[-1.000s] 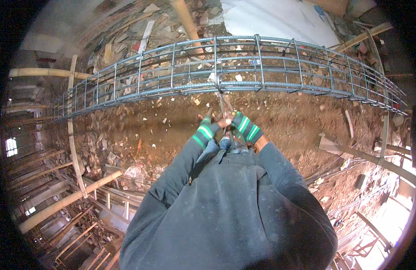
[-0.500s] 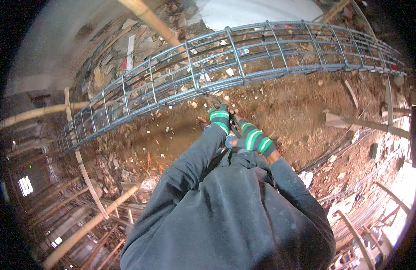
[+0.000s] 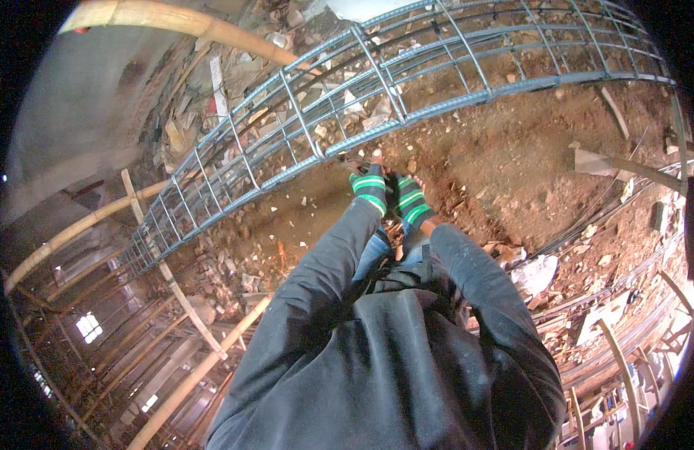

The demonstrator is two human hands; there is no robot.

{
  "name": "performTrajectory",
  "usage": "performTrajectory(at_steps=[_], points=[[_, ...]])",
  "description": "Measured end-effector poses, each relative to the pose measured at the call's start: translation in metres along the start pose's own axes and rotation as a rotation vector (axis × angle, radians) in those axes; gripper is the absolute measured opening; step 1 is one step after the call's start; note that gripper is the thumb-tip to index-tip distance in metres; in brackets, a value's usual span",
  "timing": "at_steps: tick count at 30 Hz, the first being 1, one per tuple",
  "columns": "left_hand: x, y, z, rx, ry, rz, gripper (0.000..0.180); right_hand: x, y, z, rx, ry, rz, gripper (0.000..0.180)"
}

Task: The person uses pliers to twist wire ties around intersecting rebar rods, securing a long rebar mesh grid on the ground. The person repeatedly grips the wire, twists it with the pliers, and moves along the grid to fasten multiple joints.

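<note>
My left hand (image 3: 368, 180), in a dark fingerless glove with green and white stripes, is just below the near lower bar of a long steel rebar cage (image 3: 354, 137). Its thumb points up toward the bar, and the fingers curl around something dark that I cannot make out. Close beside it on the right, my right hand (image 3: 410, 196) wears a matching glove, its fingers bent inward. A narrow dark shape shows between the two hands, too unclear to name. The cage, long ribbed bars joined by square stirrups, slants from lower left to upper right.
Bare brown soil (image 3: 497, 157) with stones and chips lies under the cage. A bamboo pole (image 3: 189, 22) crosses at the upper left, and a wooden stake (image 3: 174, 281) stands by the cage's left end. Loose planks (image 3: 624, 166) and thin rods lie at the right.
My right hand has drawn in toward the left one, and its forearm has straightened upward. The view has shifted, so the cage looks larger and steeper. My left hand stays near the lower bar.
</note>
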State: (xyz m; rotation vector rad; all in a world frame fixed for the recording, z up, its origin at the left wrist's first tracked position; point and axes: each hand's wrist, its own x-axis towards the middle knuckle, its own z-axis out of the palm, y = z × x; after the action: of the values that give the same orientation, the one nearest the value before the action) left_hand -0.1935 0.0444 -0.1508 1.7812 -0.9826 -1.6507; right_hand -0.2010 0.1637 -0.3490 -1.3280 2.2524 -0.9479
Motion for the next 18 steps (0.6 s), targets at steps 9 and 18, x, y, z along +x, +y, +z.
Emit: performTrajectory(at_steps=[9,18], points=[[0.027,-0.014,0.002,0.004,-0.009,-0.091,0.031,0.029,-0.025,-0.019,0.331,-0.034,0.016,0.033],[-0.009,0.009,-0.048,0.189,-0.273,-0.055,0.024,0.002,-0.079,-0.123,0.694,-1.112,0.185,0.020]])
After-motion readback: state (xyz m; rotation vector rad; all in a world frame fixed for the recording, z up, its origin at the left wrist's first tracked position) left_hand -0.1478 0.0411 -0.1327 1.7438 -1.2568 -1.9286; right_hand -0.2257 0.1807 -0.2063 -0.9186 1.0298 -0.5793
